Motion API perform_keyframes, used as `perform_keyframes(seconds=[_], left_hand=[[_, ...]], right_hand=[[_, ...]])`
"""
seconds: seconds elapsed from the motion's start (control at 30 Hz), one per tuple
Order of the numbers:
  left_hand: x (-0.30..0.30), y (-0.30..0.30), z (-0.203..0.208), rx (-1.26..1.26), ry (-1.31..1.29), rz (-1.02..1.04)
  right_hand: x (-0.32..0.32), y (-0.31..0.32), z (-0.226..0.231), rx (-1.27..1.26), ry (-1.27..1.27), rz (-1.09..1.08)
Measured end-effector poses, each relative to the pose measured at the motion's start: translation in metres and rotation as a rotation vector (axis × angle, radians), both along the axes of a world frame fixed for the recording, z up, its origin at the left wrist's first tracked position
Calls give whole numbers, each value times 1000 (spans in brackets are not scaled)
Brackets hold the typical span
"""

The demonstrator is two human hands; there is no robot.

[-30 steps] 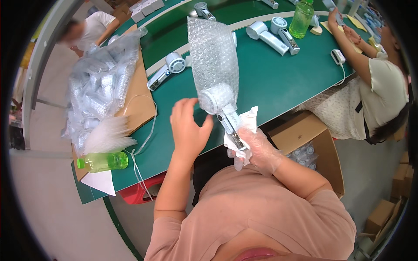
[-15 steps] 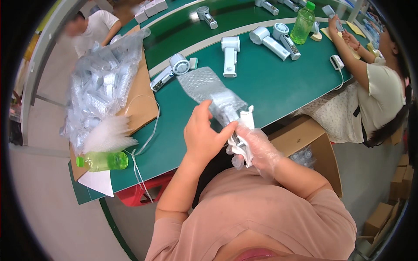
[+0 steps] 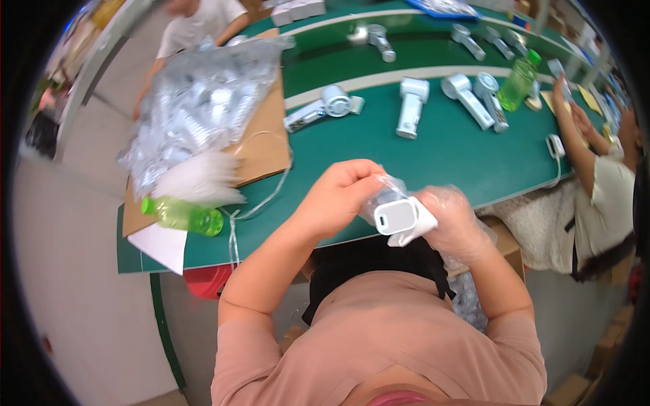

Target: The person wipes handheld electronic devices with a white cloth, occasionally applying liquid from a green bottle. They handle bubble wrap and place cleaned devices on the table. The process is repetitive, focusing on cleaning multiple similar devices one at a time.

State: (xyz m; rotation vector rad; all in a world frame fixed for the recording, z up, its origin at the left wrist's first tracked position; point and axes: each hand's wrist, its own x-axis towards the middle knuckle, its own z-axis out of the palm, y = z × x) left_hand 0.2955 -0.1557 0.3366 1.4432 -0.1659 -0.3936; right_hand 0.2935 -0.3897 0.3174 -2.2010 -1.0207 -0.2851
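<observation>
In front of my body, over the table's near edge, I hold a pale handheld fan (image 3: 397,217) with the oval end of its handle, which has a small port, toward me. A clear bubble-wrap bag (image 3: 391,184) surrounds part of it; how far the fan sits inside is hidden. My left hand (image 3: 340,197) is closed on the bag and the fan's left side. On the right side, my right hand (image 3: 455,222), in a thin clear plastic glove, grips the fan together with a white cloth (image 3: 418,230).
At left, bagged fans (image 3: 210,101) are heaped on cardboard (image 3: 265,152), beside bubble-wrap bags (image 3: 193,177) and a green bottle (image 3: 186,216). Unwrapped fans (image 3: 410,108) lie across the green table (image 3: 345,152). A co-worker's arm (image 3: 572,128) is at right. A carton (image 3: 509,250) stands below.
The fan has turned so that its handle end faces me, and the bag no longer stretches out over the table. My left hand has closed on it. The view has shifted.
</observation>
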Motion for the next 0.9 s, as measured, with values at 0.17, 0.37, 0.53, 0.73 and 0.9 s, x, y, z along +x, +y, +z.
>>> perform_keyframes(seconds=[0.17,0.37,0.53,0.73,0.9], left_hand=[[0,23,38,349,-168,-74],[2,48,85,569,-178,-97],[25,70,101,769,-328,-54],[76,173,148,1516,-829,812],[119,242,138,2029,-705,920]], right_hand=[[0,11,15,56,11,39],[2,26,49,166,210,113],[19,40,26,499,639,48],[29,-3,2,871,981,-329],[62,-30,-52,1380,1036,-210]])
